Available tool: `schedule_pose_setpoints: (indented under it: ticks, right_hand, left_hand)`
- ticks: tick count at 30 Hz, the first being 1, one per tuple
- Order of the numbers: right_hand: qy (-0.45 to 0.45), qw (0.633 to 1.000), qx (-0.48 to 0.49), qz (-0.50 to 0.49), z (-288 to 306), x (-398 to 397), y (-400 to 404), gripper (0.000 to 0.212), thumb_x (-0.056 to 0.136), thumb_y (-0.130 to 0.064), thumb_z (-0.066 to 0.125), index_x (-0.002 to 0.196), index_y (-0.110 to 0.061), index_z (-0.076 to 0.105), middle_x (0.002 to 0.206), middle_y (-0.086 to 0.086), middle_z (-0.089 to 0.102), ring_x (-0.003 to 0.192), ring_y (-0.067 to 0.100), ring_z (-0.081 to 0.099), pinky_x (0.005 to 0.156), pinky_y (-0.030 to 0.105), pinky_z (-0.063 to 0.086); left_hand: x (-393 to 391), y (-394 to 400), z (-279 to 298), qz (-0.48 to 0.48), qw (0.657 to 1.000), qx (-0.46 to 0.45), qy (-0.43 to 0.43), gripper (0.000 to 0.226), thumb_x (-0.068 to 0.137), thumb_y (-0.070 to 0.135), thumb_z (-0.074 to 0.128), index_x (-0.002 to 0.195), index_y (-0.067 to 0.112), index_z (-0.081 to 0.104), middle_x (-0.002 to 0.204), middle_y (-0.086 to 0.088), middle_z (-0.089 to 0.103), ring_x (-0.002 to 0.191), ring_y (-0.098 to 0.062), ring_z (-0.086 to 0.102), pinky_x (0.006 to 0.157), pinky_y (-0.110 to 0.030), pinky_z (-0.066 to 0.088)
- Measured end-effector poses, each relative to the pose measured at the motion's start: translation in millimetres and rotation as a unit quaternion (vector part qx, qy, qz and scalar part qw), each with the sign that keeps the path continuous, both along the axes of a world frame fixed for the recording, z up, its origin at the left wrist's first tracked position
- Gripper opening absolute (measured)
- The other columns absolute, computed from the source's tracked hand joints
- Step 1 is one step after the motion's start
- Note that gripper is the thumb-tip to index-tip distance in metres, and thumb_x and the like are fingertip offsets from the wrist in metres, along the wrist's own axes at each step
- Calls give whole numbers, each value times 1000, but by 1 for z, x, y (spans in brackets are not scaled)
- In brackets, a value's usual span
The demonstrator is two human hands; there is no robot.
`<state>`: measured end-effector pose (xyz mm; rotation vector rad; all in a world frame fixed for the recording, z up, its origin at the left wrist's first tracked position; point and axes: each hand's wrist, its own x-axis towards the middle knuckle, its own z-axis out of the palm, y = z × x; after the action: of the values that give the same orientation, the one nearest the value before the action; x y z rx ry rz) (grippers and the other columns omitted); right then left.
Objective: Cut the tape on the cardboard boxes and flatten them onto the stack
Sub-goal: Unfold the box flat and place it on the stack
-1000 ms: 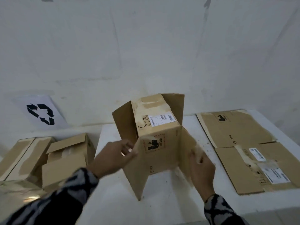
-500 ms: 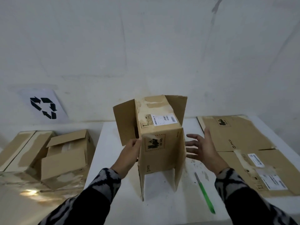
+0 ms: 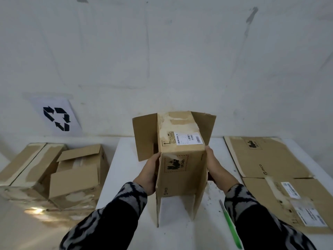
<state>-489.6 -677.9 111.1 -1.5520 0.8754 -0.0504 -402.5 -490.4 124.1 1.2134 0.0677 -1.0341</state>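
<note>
Your right hand (image 3: 215, 168) has closed in on the cardboard box (image 3: 182, 159), now pressed between both palms.
Head view: your left hand (image 3: 148, 175) lies against the box's left wall, fingers hidden; both grips look flat, not curled. It stands flaps-open on the white desk (image 3: 126, 177), before a scuffed white wall (image 3: 162, 60) bearing a recycling sign (image 3: 56, 118). Flattened stack (image 3: 270, 159) right, green cutter (image 3: 230, 226) near you, unopened boxes (image 3: 54, 174) left.

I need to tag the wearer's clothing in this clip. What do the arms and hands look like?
Both arms wear long sleeves in a black-and-grey mottled pattern, ending at the wrists. The left hand and right hand are bare: no gloves, and no rings or watch can be seen.
</note>
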Motion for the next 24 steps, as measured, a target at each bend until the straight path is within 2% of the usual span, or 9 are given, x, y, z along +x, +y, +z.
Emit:
schedule_pose_setpoints:
  ticks: [5,8,11,14,16,17,19,21,24]
  right_hand:
    - [-22,999,28,5,-7,-5,-13,60,90,-75,22,117,-42,65,115,-3,71,115,20,59,103,43,46]
    - [-12,998,55,17,1,-11,-16,55,89,-75,28,115,-43,65,115,-3,71,114,20,60,103,42,45]
    - [-41,990,128,41,6,-21,-23,46,95,-61,38,117,-35,68,113,4,73,109,25,65,95,40,49]
    - [-71,977,192,53,8,-25,-24,42,92,-54,50,118,-29,72,116,9,72,107,29,67,97,43,48]
    - [-56,979,190,55,4,-25,-23,50,86,-60,59,127,-31,66,123,6,69,113,28,65,102,47,46]
    - [-39,983,175,31,3,-24,-23,68,79,-66,66,138,-33,56,132,4,63,120,28,61,105,50,44]
    - [-18,994,84,-65,1,-23,-20,113,64,-69,79,155,-29,25,150,5,43,133,31,47,107,51,40]
    - [-55,985,-54,-157,7,-26,-17,123,63,-53,87,156,-30,9,156,5,25,135,30,40,104,46,42]
    - [-165,951,-184,-187,15,-29,-15,116,73,-28,87,153,-41,4,150,-3,29,118,15,53,83,29,48]
  left_hand:
    - [-4,-4,5,35,999,-18,24,41,88,50,63,94,12,78,79,-12,75,67,-25,73,63,-36,61]
    - [-3,-4,-8,142,988,44,-37,84,68,56,82,133,8,58,118,-7,69,103,-28,68,97,-46,52]
    - [5,2,-7,247,940,135,-195,107,66,47,88,150,18,30,139,-1,50,122,-22,52,108,-39,41]
    - [12,4,1,297,911,99,-269,104,79,17,82,156,26,12,136,7,44,119,-12,50,99,-27,39]
    - [17,5,-1,326,915,34,-234,106,82,8,78,155,33,5,125,4,57,104,-13,62,92,-30,47]
    - [19,6,-3,329,919,20,-217,100,83,8,77,154,33,11,115,0,64,99,-15,67,88,-32,51]
    - [23,7,-1,279,931,45,-233,54,88,12,72,134,21,47,102,-2,71,95,-19,70,83,-32,54]
    - [26,9,1,185,933,107,-288,8,95,19,63,103,20,64,97,0,73,92,-16,69,73,-25,52]
    - [29,9,2,67,928,118,-347,23,99,25,55,121,22,58,110,9,70,102,-10,65,74,-20,47]
